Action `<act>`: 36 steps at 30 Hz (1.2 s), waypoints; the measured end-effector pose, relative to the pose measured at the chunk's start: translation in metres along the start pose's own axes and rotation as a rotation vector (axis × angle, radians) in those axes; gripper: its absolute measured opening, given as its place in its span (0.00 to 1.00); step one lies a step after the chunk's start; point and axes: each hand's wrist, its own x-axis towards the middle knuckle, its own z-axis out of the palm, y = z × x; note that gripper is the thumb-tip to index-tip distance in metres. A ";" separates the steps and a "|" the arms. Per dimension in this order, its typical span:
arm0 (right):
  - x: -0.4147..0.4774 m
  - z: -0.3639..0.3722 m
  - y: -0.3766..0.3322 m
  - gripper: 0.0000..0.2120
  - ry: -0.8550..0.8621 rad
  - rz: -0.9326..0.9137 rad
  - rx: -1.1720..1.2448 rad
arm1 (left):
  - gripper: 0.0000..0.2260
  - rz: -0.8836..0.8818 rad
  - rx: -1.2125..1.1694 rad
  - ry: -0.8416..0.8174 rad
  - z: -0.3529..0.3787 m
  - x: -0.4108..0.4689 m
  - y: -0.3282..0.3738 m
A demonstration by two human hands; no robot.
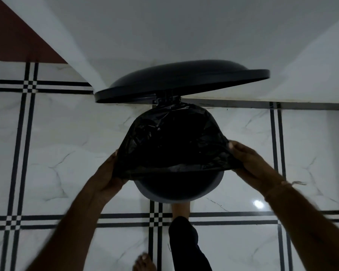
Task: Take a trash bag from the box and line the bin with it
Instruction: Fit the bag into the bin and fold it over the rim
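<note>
Both hands (106,173) (250,163) grip bag (170,137) edge over bin (184,192) rim.

Glossy crinkled plastic bag (172,137); matt plastic lid (180,79); polished marble floor (67,153).

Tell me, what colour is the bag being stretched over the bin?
The trash bag is glossy black, seen in the head view, the only one.

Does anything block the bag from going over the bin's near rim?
Nothing visible does. The lid stands open at the back, the near rim of the bin is bare, and the left hand and right hand grip the bag above it.
</note>
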 end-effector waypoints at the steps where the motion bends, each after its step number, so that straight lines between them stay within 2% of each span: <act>1: -0.005 0.000 0.008 0.16 0.012 0.004 0.044 | 0.16 -0.014 -0.023 0.014 -0.002 -0.003 -0.006; 2: -0.009 0.001 0.015 0.20 0.025 0.009 0.090 | 0.13 -0.033 -0.068 0.048 -0.004 -0.007 -0.013; 3: -0.013 0.003 0.020 0.23 0.046 0.013 0.128 | 0.16 -0.034 -0.082 0.060 -0.005 -0.009 -0.019; 4: -0.017 0.005 0.026 0.23 0.077 0.007 0.166 | 0.16 -0.035 -0.090 0.076 -0.004 -0.016 -0.025; 6: -0.023 0.010 0.035 0.20 0.137 -0.018 0.240 | 0.09 -0.032 -0.111 0.040 -0.006 -0.025 -0.032; 8: -0.028 0.015 0.042 0.17 0.191 -0.025 0.272 | 0.23 -0.049 -0.117 -0.013 -0.007 -0.033 -0.041; 9: -0.032 0.016 0.045 0.18 0.199 -0.020 0.277 | 0.22 -0.050 -0.119 -0.002 -0.007 -0.037 -0.046; 11: -0.038 0.021 0.047 0.21 0.187 0.013 0.289 | 0.17 -0.076 -0.111 0.006 -0.004 -0.042 -0.052; 13: -0.045 0.024 0.049 0.22 0.166 0.054 0.288 | 0.20 -0.119 -0.097 0.042 0.005 -0.048 -0.055; 15: -0.051 0.024 0.049 0.23 0.171 0.108 0.273 | 0.14 -0.132 -0.091 0.067 0.010 -0.051 -0.058; 18: -0.058 0.024 0.046 0.23 0.224 0.240 0.154 | 0.12 -0.149 -0.048 0.104 0.012 -0.055 -0.060; 21: -0.065 0.023 0.048 0.23 0.205 0.325 0.102 | 0.13 -0.174 -0.039 0.155 0.014 -0.059 -0.065; 26: -0.082 0.031 0.071 0.21 0.129 0.381 0.147 | 0.15 -0.189 -0.100 0.138 0.011 -0.066 -0.084; 31: -0.093 0.043 0.105 0.17 0.056 0.334 0.313 | 0.16 -0.188 -0.252 0.088 0.011 -0.074 -0.108; 35: -0.084 0.050 0.122 0.18 0.074 0.295 0.533 | 0.21 -0.178 -0.312 0.143 0.022 -0.063 -0.114; 36: -0.080 0.051 0.125 0.17 0.100 0.288 0.594 | 0.20 -0.176 -0.315 0.160 0.025 -0.059 -0.115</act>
